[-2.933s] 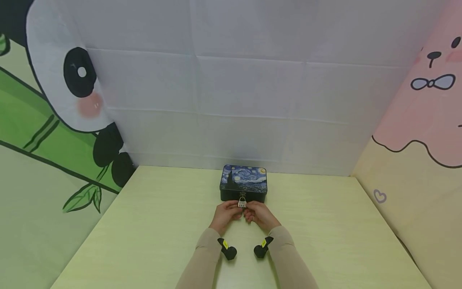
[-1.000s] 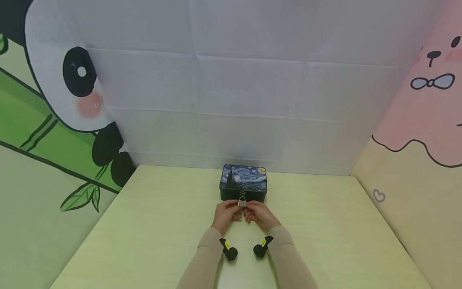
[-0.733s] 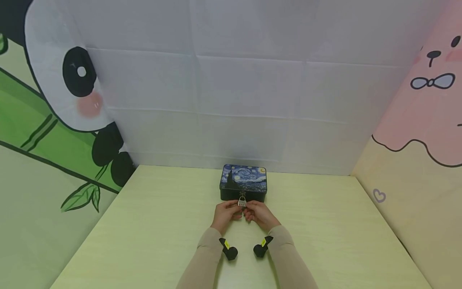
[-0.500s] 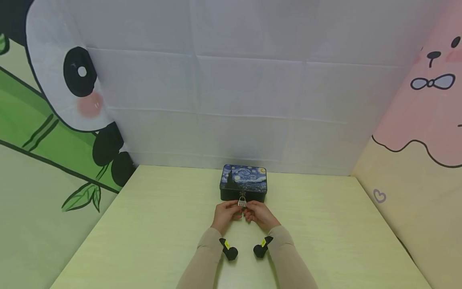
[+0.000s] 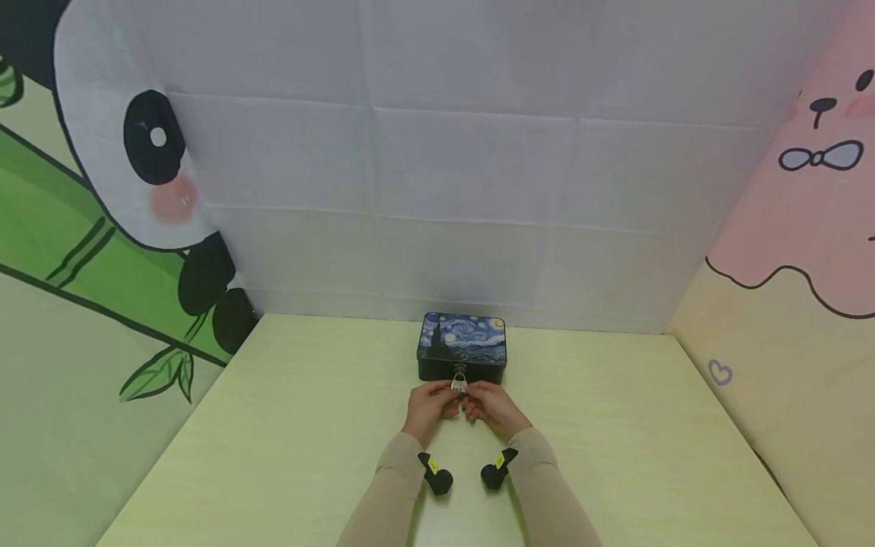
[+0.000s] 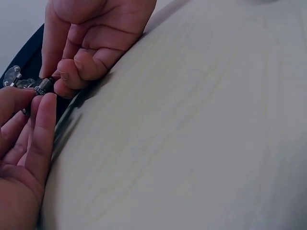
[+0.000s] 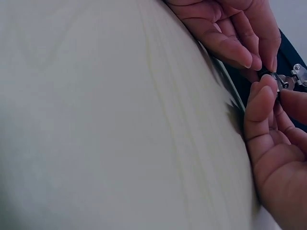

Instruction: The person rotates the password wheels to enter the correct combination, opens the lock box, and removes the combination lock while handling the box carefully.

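Observation:
A small combination padlock [image 5: 459, 386] hangs at the front latch [image 5: 460, 369] of a dark tin box [image 5: 472, 339] with a starry night-sky picture on its lid. My left hand [image 5: 427, 406] pinches the padlock from the left, and my right hand [image 5: 495, 406] pinches it from the right. In the left wrist view, fingertips of both hands surround the padlock [image 6: 44, 86], and its number dials show. The right wrist view has the padlock [image 7: 274, 76] mostly covered by fingers, beside the silvery latch plate [image 7: 300, 74]. The lid is closed.
The box stands near the back edge of a pale wooden table [image 5: 307, 425], close to a white cloth backdrop [image 5: 465, 190]. Side walls carry a panda print [image 5: 157, 137] and a pink animal print [image 5: 807, 197]. A black camera [image 5: 438, 480] sits on each wrist.
Both hands keep their hold on the padlock, and the box stays in place. My left wrist has shifted slightly to the right. Fingers cover a little more of the padlock's lower face.

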Tool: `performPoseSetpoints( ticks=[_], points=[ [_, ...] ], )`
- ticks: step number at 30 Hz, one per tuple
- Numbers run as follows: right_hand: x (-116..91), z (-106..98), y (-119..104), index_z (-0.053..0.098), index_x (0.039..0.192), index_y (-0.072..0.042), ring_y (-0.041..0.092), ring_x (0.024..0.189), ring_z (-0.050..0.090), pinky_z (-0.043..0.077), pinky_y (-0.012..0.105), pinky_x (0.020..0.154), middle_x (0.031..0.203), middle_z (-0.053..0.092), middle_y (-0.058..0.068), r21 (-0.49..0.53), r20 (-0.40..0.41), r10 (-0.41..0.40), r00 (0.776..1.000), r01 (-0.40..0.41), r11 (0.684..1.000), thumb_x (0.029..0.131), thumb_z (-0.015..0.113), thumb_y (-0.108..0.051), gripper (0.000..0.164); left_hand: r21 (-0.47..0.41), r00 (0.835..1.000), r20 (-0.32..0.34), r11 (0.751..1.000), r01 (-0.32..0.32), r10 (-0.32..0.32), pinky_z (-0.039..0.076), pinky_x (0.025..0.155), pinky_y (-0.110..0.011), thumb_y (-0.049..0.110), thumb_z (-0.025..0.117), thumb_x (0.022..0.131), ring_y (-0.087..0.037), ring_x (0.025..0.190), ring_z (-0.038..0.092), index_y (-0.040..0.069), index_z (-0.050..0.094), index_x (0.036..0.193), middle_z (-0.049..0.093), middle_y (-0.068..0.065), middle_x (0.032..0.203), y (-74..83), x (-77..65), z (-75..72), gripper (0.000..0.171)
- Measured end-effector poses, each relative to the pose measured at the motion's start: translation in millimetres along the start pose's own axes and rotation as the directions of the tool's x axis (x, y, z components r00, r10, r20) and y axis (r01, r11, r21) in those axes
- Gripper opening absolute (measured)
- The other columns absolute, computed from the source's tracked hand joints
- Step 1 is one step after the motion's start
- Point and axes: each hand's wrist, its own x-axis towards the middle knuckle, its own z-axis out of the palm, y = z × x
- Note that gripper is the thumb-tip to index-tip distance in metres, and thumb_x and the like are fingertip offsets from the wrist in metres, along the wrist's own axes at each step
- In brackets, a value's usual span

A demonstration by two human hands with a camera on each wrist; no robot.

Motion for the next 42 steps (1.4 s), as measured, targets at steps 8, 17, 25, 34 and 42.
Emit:
performPoseSetpoints(
  ticks=[8, 17, 25, 34, 42],
  points=[
    [-1.1, -0.7, -0.7, 0.057, 0.108, 0.007, 0.01, 0.061, 0.055, 0.048, 0.019, 0.051, 0.078, 0.058, 0.007, -0.001, 0.005, -0.006, 1.0, 0.006, 1.0, 0.106, 0.045, -0.007, 0.019, 0.009, 1.0, -0.007, 1.0, -0.006, 0.006, 0.062, 0.06, -0.026, 0.0, 0.068, 0.092, -0.011, 0.068, 0.068, -0.014, 0.065, 0.115, 0.073, -0.014, 0.088, -1.4, 2.4, 0.2, 0.027],
    [-2.1, -0.5, -0.7, 0.058, 0.106, 0.008, 0.009, 0.06, 0.055, 0.048, 0.018, 0.051, 0.077, 0.058, 0.006, 0.0, 0.002, -0.003, 1.0, 0.003, 1.0, 0.105, 0.045, -0.007, 0.02, -0.018, 0.999, 0.009, 0.999, 0.035, -0.035, 0.062, 0.061, -0.026, 0.002, 0.066, 0.093, -0.011, 0.071, 0.068, -0.014, 0.065, 0.116, 0.072, -0.011, 0.089, 2.7, 0.0, -1.3, 0.028],
    [-2.3, -0.7, -0.9, 0.058, 0.106, 0.008, 0.01, 0.06, 0.055, 0.048, 0.018, 0.05, 0.078, 0.058, 0.007, 0.005, 0.011, -0.004, 1.0, 0.004, 1.0, 0.105, 0.045, -0.006, 0.02, -0.043, 0.998, 0.029, 0.997, 0.063, -0.062, 0.063, 0.065, -0.029, 0.001, 0.068, 0.092, -0.012, 0.076, 0.069, -0.014, 0.063, 0.12, 0.072, -0.012, 0.096, 5.2, -0.9, -3.2, 0.032],
    [-1.3, -0.5, 0.6, 0.058, 0.108, 0.01, 0.01, 0.061, 0.055, 0.048, 0.019, 0.051, 0.078, 0.057, 0.007, 0.0, 0.013, -0.015, 1.0, 0.015, 1.0, 0.105, 0.045, -0.007, 0.021, -0.043, 0.999, 0.026, 0.998, 0.042, -0.041, 0.063, 0.063, -0.028, -0.001, 0.067, 0.093, -0.012, 0.072, 0.068, -0.016, 0.063, 0.119, 0.072, -0.01, 0.089, 3.5, -0.5, -2.5, 0.03],
    [-1.2, 0.0, 0.7, 0.057, 0.108, 0.01, 0.009, 0.06, 0.055, 0.048, 0.019, 0.05, 0.077, 0.058, 0.006, -0.005, 0.004, -0.021, 1.0, 0.021, 1.0, 0.105, 0.047, -0.007, 0.02, -0.03, 0.999, 0.027, 0.999, 0.034, -0.033, 0.063, 0.064, -0.03, -0.001, 0.066, 0.093, -0.012, 0.07, 0.067, -0.017, 0.063, 0.118, 0.071, -0.011, 0.086, 6.2, -1.9, -2.0, 0.029]
  ],
)
